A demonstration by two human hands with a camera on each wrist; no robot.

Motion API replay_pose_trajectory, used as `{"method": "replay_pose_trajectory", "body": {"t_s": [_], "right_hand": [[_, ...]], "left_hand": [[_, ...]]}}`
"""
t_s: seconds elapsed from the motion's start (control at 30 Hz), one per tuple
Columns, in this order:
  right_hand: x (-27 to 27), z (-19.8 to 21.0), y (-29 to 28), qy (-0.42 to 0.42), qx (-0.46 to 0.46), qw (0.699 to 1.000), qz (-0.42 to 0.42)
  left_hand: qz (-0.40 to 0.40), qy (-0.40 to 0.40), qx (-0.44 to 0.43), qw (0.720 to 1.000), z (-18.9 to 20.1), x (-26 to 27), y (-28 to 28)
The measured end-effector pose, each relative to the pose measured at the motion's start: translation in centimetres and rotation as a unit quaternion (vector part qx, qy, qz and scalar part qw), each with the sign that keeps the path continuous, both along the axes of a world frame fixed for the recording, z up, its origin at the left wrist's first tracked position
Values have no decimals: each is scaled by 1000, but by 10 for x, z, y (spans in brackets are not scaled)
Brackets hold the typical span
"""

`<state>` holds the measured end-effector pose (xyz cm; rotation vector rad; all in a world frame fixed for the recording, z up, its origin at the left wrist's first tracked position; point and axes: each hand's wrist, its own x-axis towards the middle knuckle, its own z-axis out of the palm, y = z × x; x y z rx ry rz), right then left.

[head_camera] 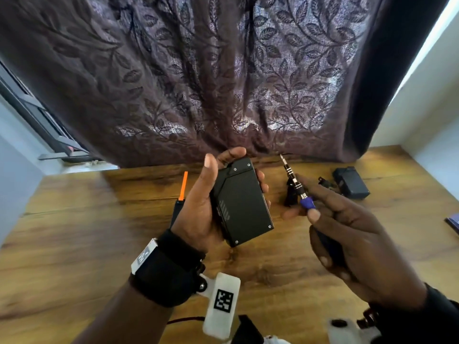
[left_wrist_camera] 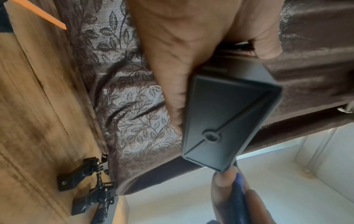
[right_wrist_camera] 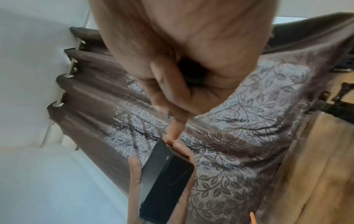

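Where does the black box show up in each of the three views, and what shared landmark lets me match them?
Head: box at centre, gripped by the left hand, left of the screwdriver.
Left wrist: box right of centre, below the palm.
Right wrist: box at bottom centre, between fingers.
Shared landmark: the leaf-patterned curtain behind it.

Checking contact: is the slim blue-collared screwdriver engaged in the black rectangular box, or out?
Out: the screwdriver points toward the curtain, tip apart from the box.
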<state>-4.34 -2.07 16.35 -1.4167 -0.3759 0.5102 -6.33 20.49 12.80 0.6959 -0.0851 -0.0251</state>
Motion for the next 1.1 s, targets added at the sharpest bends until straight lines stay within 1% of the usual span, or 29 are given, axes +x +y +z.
{"method": "replay_pose_trajectory", "body": {"t_s": [0.1, 0.17, 0.3, 0.33, 0.47, 0.57, 0.63, 0.77, 1.1], "right_hand": [[-7, 9, 3, -107, -46, 993, -23], [-9, 14, 4, -159, -72, 984, -32], [-10, 18, 5, -173, -78, 981, -32], [-11, 17, 6, -191, -91, 977, -35], [-19, 22, 7, -280, -144, 948, -58], [-24, 27, 10, -326, -165, 926, -90], [-24, 27, 12, -334, -171, 921, -104], [-26, 30, 15, -357, -195, 908, -97], [-29, 25, 15, -366, -194, 906, -82]], "left_hand": [[-6, -9, 7, 1000, -1, -2, 3], [-7, -13, 20, 1000, 0, -3, 5], [1, -18, 32, 999, 1, -3, 8], [5, -17, 37, 999, 2, -4, 8], [18, -23, 55, 998, 4, -5, 9], [34, -21, 58, 998, 7, -8, 10], [38, -24, 59, 997, 7, -9, 12], [33, -26, 59, 997, 7, -11, 14], [19, -28, 51, 998, 8, -12, 16]]}}
